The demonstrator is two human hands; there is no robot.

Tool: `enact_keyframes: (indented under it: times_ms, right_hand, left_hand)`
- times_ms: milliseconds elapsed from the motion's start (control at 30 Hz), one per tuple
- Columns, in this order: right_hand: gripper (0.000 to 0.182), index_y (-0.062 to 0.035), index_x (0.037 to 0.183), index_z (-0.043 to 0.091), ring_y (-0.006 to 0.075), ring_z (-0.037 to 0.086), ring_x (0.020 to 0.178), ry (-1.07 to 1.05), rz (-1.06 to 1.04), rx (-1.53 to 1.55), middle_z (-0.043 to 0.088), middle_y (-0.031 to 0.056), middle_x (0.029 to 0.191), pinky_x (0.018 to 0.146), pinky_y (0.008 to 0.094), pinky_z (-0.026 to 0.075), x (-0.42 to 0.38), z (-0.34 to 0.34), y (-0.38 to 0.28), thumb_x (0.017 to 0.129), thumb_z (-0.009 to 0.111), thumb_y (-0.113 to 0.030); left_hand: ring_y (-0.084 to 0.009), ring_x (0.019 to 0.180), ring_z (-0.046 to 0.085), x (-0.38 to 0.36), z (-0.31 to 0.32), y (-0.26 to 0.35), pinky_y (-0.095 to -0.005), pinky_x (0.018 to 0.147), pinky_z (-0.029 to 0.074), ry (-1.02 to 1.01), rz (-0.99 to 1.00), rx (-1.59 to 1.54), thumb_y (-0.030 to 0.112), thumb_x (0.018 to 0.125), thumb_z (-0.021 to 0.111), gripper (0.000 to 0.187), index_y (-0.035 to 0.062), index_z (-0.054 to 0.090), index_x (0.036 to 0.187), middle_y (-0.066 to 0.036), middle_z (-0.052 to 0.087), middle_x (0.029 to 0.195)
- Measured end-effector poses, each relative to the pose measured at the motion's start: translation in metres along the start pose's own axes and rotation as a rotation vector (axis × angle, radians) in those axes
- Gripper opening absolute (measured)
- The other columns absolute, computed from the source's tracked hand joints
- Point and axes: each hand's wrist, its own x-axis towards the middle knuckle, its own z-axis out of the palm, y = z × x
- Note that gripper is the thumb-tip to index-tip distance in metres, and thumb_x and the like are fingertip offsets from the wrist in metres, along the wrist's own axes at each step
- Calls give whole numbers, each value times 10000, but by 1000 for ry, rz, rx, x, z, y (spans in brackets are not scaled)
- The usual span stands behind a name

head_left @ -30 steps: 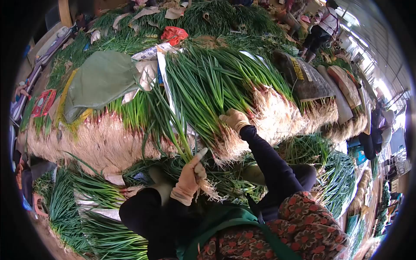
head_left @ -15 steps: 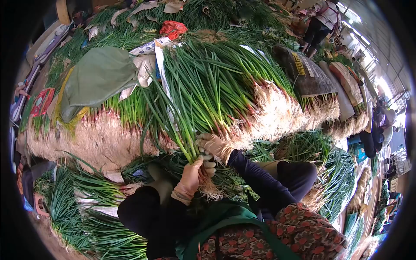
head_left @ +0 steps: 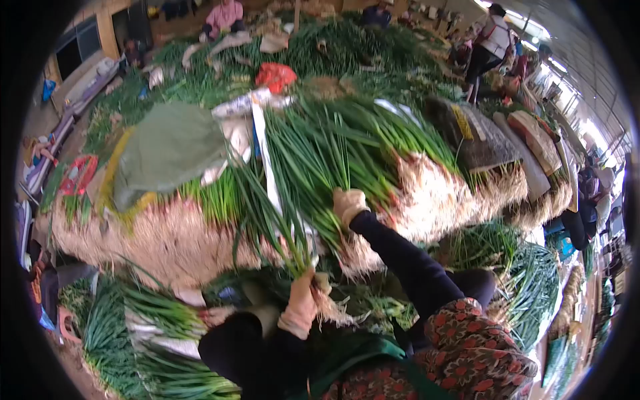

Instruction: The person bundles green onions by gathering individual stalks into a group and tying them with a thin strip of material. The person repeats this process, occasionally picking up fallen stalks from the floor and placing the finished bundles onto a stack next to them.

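Observation:
My gloved left hand [head_left: 300,305] is closed round the lower ends of a small bunch of green onions [head_left: 288,248]. Their pale roots hang out to its right, and the leaves point up and away from me. Farther forward, my gloved right hand [head_left: 350,205] is closed on a few green onion stalks [head_left: 344,168] at the front of the big pile. Its fingertips are partly hidden behind the hand. Beside it lie the pile's pale, stringy roots [head_left: 427,193], facing me.
Left of the pile, a green cloth [head_left: 170,150] covers more onions. A dark sack [head_left: 470,133] lies on those at the right. A red bag [head_left: 275,77] sits farther back. Loose onions [head_left: 177,313] lie by my left knee. Other people, one standing [head_left: 492,43], are in the background.
My right hand has left the bunch by my left hand and moved forward onto the pile. My left hand keeps hold of its bunch. The view has tilted up slightly.

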Motion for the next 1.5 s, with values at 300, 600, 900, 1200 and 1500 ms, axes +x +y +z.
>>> enact_keyframes:
  times_ms: [300, 600, 900, 1200, 1500]
  right_hand:
    - [437, 13, 1154, 557, 320, 624, 922, -204, -684, 619, 635, 226, 931, 789, 360, 495, -119, -33, -49, 853, 578, -304]
    - [352, -66, 1176, 546, 256, 590, 716, -456, -413, 874, 629, 81, 840, 674, 340, 489, -142, 59, -20, 837, 553, -163]
    - [430, -41, 1153, 558, 117, 546, 535, -818, -69, 1848, 605, 35, 717, 527, 256, 487, -125, 6, -30, 934, 491, -405]
    - [338, -26, 1032, 559, 351, 626, 766, -89, 183, 684, 648, 173, 851, 670, 408, 502, -113, -90, -4, 832, 611, -294]
    - [284, -79, 987, 630, 223, 599, 560, -66, -406, 400, 613, 128, 677, 462, 352, 466, -183, -76, -26, 896, 484, -305]
  left_hand:
    - [-193, 812, 587, -1, -11, 2, -400, 806, 493, 86, -115, 489, 294, 975, 379, 355, 21, 513, 1157, -78, 599, 956]
    - [-82, 442, 391, -16, 19, 15, -305, 592, 431, -283, -171, -334, 303, 933, 445, 285, 55, 581, 903, 66, 372, 528]
    - [-61, 359, 354, -13, 17, 23, -245, 640, 398, -582, -364, -534, 284, 986, 321, 361, 107, 560, 1191, 52, 415, 472]
    - [-71, 456, 367, -19, 30, 25, -297, 589, 457, -227, 182, -77, 391, 956, 446, 479, 50, 436, 1293, 48, 352, 549]
    - [-225, 975, 606, 1, 7, -4, -332, 793, 514, 76, -6, 206, 218, 961, 453, 406, 5, 431, 1306, -114, 582, 1192]
